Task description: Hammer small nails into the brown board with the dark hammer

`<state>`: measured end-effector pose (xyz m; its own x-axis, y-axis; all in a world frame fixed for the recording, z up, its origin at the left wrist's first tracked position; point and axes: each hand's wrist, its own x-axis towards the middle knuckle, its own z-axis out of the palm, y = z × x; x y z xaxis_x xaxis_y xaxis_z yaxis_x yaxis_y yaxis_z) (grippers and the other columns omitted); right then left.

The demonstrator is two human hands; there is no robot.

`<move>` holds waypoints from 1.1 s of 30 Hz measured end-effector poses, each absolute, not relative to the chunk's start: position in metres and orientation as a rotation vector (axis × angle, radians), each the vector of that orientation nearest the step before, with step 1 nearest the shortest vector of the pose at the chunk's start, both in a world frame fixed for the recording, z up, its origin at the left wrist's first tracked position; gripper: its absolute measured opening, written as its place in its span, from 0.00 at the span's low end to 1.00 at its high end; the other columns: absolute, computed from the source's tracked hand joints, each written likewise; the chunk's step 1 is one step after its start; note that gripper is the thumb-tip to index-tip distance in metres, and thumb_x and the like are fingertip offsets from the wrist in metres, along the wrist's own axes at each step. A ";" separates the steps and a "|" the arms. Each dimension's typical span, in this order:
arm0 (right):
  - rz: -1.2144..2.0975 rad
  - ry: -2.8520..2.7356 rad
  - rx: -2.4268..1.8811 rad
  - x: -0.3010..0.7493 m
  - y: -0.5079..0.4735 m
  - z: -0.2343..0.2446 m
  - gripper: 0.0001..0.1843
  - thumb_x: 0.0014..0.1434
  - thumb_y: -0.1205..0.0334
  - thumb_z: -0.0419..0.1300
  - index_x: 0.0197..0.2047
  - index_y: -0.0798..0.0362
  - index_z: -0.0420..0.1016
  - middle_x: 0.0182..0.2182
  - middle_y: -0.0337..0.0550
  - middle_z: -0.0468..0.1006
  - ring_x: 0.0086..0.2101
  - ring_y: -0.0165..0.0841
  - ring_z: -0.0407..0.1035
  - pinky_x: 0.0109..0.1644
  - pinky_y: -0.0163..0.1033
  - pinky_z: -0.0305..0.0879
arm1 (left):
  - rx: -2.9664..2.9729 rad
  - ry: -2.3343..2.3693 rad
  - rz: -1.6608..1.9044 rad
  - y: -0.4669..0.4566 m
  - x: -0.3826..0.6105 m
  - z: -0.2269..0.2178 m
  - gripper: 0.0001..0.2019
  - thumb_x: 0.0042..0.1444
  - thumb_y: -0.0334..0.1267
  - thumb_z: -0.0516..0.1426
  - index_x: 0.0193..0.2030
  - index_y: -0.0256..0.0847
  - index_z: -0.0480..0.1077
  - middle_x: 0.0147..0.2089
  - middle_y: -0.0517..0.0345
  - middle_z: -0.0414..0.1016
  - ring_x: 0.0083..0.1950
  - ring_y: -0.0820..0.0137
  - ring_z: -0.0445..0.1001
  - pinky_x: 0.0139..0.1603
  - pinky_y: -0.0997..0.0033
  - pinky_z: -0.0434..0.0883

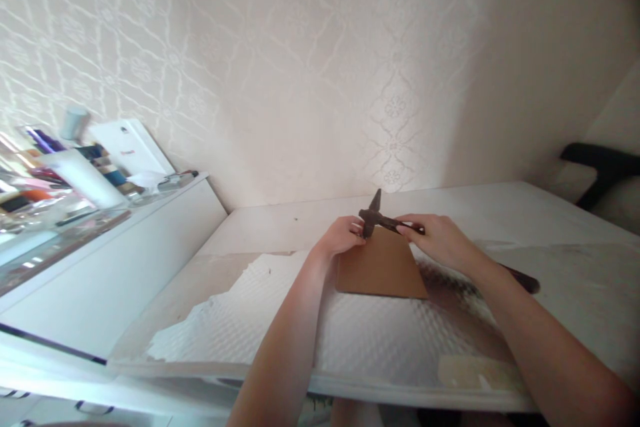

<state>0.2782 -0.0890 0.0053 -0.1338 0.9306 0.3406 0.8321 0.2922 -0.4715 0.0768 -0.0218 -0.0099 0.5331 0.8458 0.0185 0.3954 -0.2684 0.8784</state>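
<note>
My right hand (pixel 433 233) is closed around the dark shaft of a hammer (pixel 371 215), close to the head. The hammer's striking end points down over the far edge of a brown board (pixel 380 270). Past my right wrist a dark handle end (pixel 523 279) shows, roughly in line with the shaft. At the board's far left corner is my left hand (pixel 345 235), its fingers bent and pinched beside the hammer head. Whatever those fingers hold, if anything, is too small to make out.
White quilted sheeting (pixel 240 320) with a torn edge lies under the board on the white table (pixel 480 210). A patterned wall rises behind. On the left, a white cabinet (pixel 125 280) carries a white box (pixel 133 150) and several pens and containers. A black chair part (pixel 605 163) stands right.
</note>
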 end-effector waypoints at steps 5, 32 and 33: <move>0.271 -1.928 -1.567 0.280 -0.087 0.003 0.16 0.55 0.57 0.50 0.44 0.47 0.74 0.32 0.40 0.78 0.30 0.36 0.71 0.32 0.36 0.63 | 1.849 1.054 0.654 -0.022 0.077 -0.010 0.12 0.36 0.20 0.56 0.31 0.31 0.70 0.28 0.56 0.73 0.29 0.76 0.69 0.30 0.80 0.63; 0.267 -1.933 -1.586 0.279 -0.087 0.004 0.17 0.56 0.57 0.50 0.44 0.47 0.74 0.33 0.40 0.79 0.31 0.37 0.71 0.33 0.37 0.63 | 1.836 1.052 0.649 -0.022 0.076 -0.011 0.12 0.37 0.22 0.57 0.33 0.31 0.70 0.32 0.53 0.74 0.31 0.74 0.70 0.33 0.76 0.65; 0.260 -1.923 -1.589 0.279 -0.087 0.004 0.17 0.56 0.56 0.49 0.44 0.48 0.74 0.33 0.40 0.79 0.31 0.37 0.71 0.34 0.37 0.63 | 1.834 1.048 0.647 -0.022 0.076 -0.011 0.12 0.37 0.22 0.57 0.33 0.31 0.70 0.33 0.52 0.74 0.32 0.73 0.70 0.33 0.76 0.65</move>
